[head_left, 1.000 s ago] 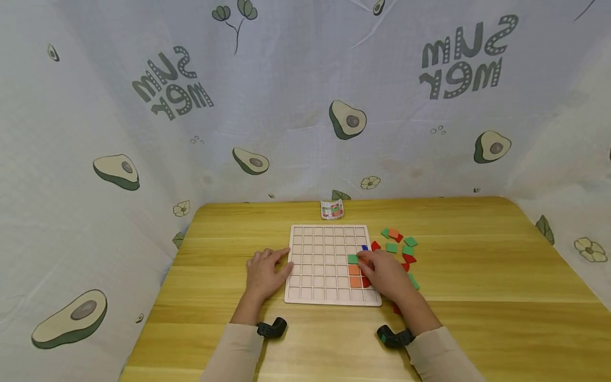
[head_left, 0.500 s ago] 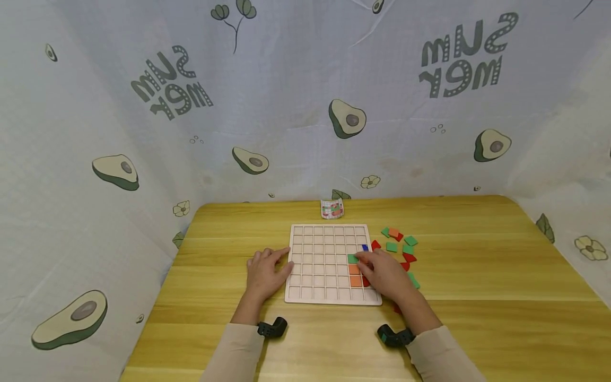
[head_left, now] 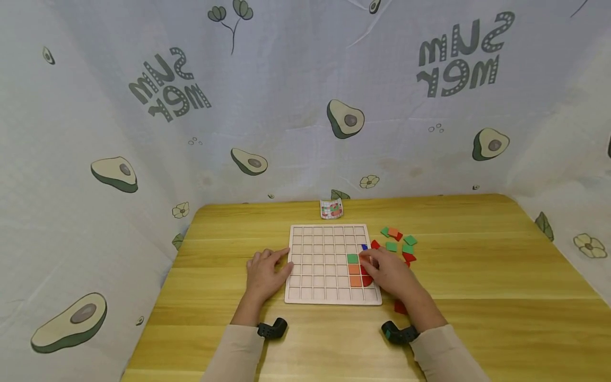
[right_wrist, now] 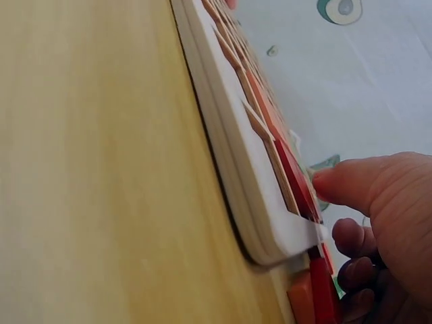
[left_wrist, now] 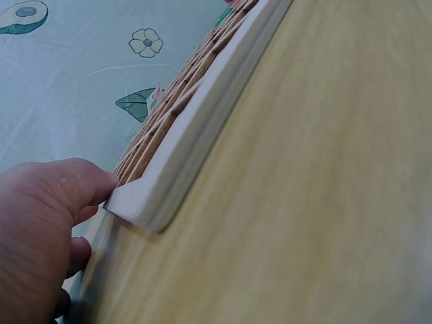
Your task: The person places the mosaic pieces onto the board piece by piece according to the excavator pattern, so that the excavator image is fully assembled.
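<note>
**Right hand (head_left: 387, 271) over the right side of the pale wooden square grid board (head_left: 318, 259), tips beside the green flat square piece (head_left: 352, 258)**

Key relation: green square sits in its cell just left of right fingertips, apart from them. Equal-sided, so no long axis; its edges follow the grid lines. Right hand is clearly nearer; left hand (head_left: 264, 275) is across the board.

Two orange flat square pieces (head_left: 354, 269) run in the same column, on the person's side of the green one. Red flat piece with a curved edge (head_left: 366, 281) lies right of the lower orange one; small blue flat piece (head_left: 364, 247) is just beyond the fingertips.

Right fingers: bent, thumb opposite index; can't tell if a piece is pinched, tips cover the spot. Left fingers: spread, unclenched, index and thumb touching the board's left edge.

Loose green and red flat pieces (head_left: 391, 246) lie right of the board on the yellow wood-grain surface (head_left: 329, 339).
</note>
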Tool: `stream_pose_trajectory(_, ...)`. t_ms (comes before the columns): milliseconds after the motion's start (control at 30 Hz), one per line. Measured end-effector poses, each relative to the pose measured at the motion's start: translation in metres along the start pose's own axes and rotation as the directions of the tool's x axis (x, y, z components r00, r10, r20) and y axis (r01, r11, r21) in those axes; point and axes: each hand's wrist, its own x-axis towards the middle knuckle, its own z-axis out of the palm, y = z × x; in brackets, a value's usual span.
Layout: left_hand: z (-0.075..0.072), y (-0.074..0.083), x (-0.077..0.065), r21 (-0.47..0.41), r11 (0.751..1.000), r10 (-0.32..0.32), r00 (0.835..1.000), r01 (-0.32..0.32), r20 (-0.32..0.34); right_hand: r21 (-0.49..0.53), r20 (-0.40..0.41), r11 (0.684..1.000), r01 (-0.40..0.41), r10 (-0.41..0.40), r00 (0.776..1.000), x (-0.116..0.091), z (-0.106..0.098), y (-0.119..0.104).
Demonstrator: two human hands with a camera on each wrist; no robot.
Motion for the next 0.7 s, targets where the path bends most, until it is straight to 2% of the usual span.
stream_pose_trajectory(267,0.001,0.0,0.0,0.0,1.0,0.002,1.0,-0.002,-0.004,0.031,-0.009,0.999,-0.029,0.03,1.0,0.001,-0.014,0.014)
stream_pose_trajectory(567,0.001,0.0,0.0,-0.002,1.0,0.005,1.0,-0.005,-0.009,0.062,0.005,0.993,-0.102,0.102,0.995,-0.004,-0.039,0.042)
stream_pose_trajectory(700,-0.001,0.001,0.0,-0.001,1.0,-0.005,1.0,0.005,0.005,0.052,0.038,0.995,-0.086,0.084,0.996,-0.007,-0.046,0.05)
